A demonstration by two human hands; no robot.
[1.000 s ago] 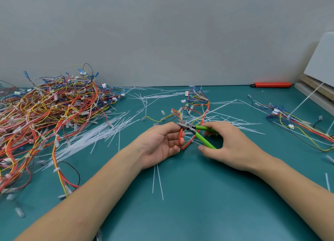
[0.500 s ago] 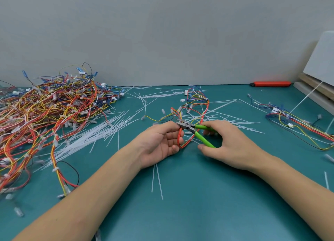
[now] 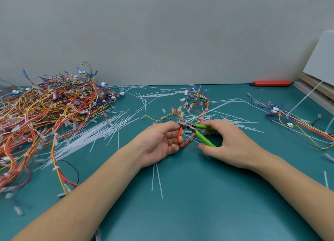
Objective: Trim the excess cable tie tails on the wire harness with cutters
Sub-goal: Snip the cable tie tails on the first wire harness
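My left hand (image 3: 159,143) holds a loop of the red and yellow wire harness (image 3: 197,105) near the table's middle, fingers curled round the red wires. My right hand (image 3: 229,143) grips the green-handled cutters (image 3: 197,130), whose metal jaws point left and meet the harness at my left fingertips. The cable tie at the jaws is too small to make out. The rest of this harness trails away toward the back of the teal mat (image 3: 180,204).
A big heap of harnesses (image 3: 45,114) fills the left side. Loose white cable ties and cut tails (image 3: 94,132) lie scattered across the mat. Another harness (image 3: 298,123) lies at the right, a red tool (image 3: 271,83) by the wall, boards (image 3: 318,81) at far right.
Both hands stay nearly in place. The cutter jaws remain at the harness by my left fingertips; the handles look slightly more spread.
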